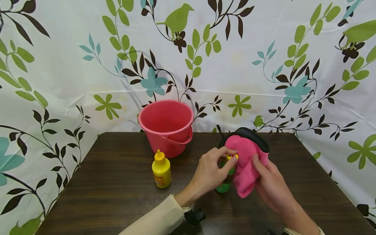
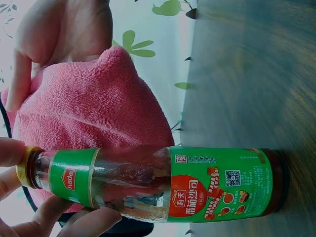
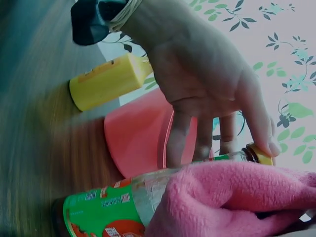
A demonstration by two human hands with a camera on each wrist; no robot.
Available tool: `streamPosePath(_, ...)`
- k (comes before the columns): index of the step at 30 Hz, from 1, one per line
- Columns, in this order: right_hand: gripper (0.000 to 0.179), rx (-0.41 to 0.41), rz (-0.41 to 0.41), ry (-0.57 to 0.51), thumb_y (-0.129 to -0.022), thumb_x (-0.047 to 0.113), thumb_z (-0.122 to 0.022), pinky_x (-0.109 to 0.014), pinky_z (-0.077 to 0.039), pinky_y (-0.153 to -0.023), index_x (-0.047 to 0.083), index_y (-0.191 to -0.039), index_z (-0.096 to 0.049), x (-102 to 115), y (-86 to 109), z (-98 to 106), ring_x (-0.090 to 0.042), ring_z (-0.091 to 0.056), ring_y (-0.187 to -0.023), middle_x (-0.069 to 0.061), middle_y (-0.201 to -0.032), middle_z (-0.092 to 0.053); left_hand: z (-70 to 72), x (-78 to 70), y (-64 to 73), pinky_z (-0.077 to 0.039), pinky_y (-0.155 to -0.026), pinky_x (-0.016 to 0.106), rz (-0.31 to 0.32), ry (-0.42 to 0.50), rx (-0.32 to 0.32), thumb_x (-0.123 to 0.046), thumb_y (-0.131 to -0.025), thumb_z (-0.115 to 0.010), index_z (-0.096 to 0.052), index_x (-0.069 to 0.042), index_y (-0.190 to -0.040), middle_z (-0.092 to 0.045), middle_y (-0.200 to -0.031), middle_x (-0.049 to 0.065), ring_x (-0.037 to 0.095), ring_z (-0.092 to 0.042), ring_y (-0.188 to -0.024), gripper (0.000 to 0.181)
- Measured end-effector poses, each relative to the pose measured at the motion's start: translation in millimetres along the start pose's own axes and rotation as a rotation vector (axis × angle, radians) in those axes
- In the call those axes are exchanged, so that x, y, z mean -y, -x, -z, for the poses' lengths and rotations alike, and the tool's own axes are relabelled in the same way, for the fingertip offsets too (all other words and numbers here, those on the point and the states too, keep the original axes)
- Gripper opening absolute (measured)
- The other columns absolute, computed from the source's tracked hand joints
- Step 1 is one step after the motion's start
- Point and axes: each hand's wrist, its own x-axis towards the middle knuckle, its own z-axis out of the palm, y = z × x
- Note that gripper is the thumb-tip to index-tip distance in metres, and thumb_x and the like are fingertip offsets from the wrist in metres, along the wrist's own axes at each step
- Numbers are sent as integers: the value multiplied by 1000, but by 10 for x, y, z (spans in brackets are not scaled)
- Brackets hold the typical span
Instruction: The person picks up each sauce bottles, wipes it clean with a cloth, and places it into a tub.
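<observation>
A glass sauce bottle with green labels (image 2: 217, 182) and a yellow cap (image 1: 232, 157) stands upright on the table. My left hand (image 1: 210, 168) pinches that cap between thumb and fingers. My right hand (image 1: 273, 186) grips a pink fluffy cloth (image 1: 243, 163), which hangs close beside the bottle. In the right wrist view the cloth (image 3: 217, 187) hides part of the bottle; whether the two touch, I cannot tell. Behind the cloth shows a dark padded thing (image 1: 249, 133), mostly hidden, of unclear kind.
A pink bucket (image 1: 152, 135) with its handle down stands at the back of the dark wooden table (image 1: 117, 195). In front of it is a yellow squeeze bottle (image 1: 162, 171) with a pointed nozzle. A patterned curtain (image 1: 235, 65) hangs behind the table.
</observation>
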Motion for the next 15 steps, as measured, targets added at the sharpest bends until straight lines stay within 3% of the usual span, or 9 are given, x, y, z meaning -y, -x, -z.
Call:
streamPosePath(7, 54, -42, -17, -36, -114, 47, -40, -28, -58, -99, 11, -153, -36, -17, -18, 0, -13, -59, -123, 3, -134, -57, 2, -3, -13, -51, -73, 21, 3, -6, 3, -35, -103, -68, -76, -29, -123, -72, -99, -7, 8, -63, -89, 23)
streamPosePath(15, 49, -21, -7, -142, -114, 49, -36, -27, -56, -103, 19, -153, -34, -62, -29, 107, -10, -53, -130, 9, -139, -54, -5, -7, -5, -53, -76, 20, 4, -8, 5, -38, -104, -67, -76, -29, -124, -72, -103, -7, 2, -66, -90, 24)
